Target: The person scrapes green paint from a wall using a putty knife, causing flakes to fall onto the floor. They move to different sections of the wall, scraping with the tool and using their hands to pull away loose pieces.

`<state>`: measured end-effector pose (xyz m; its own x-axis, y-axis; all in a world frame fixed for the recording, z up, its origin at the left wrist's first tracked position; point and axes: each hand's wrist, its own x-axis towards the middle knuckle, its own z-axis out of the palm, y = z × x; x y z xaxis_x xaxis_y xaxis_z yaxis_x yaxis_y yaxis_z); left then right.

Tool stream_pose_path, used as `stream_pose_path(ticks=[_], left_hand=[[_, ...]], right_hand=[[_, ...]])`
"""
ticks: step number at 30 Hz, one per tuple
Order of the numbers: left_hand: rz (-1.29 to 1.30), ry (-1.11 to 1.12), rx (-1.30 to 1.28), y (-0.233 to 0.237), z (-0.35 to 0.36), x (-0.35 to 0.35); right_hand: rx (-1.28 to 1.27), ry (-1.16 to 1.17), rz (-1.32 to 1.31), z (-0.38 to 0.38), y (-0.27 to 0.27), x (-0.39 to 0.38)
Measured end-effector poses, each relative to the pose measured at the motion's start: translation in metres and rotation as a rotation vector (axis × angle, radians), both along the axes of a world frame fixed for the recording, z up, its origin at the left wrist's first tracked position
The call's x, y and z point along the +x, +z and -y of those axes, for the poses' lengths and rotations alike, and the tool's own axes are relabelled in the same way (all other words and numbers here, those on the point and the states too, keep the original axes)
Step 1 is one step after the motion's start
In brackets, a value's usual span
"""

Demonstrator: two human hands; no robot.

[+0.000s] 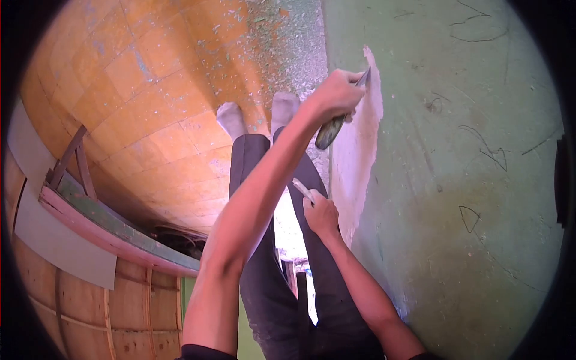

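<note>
My left hand (339, 99) is closed around a scraper or knife (329, 133). Its dark, rounded handle end sticks out below the fist, and the thin grey blade touches or nearly touches the green wall (456, 180) at the edge of a bare, pale patch (354, 156). Lower down, my right hand (322, 213) is closed on a slim whitish tool (303, 189), whose tip points up and left over my leg. What lies inside the right fist is hidden.
Green paint flakes (264, 60) are scattered over the orange tiled floor (138, 108) and along the wall's foot. My feet (231, 119) stand on the tiles. A worn wooden bench-like piece (108, 228) is at the left, beside wood panelling (129, 300).
</note>
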<state>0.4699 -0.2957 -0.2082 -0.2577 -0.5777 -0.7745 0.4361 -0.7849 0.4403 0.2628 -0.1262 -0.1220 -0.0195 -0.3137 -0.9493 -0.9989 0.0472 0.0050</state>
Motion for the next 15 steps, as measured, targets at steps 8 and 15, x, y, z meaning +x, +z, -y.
stream_pose_path(ticks=[8,15], left_hand=[[0.03,0.101,-0.017,0.002,-0.004,-0.016],[-0.069,0.103,0.069,0.004,0.002,-0.005]], right_hand=[[0.01,-0.031,-0.013,0.007,0.0,0.001],[0.045,-0.018,-0.041,0.007,0.001,0.002]])
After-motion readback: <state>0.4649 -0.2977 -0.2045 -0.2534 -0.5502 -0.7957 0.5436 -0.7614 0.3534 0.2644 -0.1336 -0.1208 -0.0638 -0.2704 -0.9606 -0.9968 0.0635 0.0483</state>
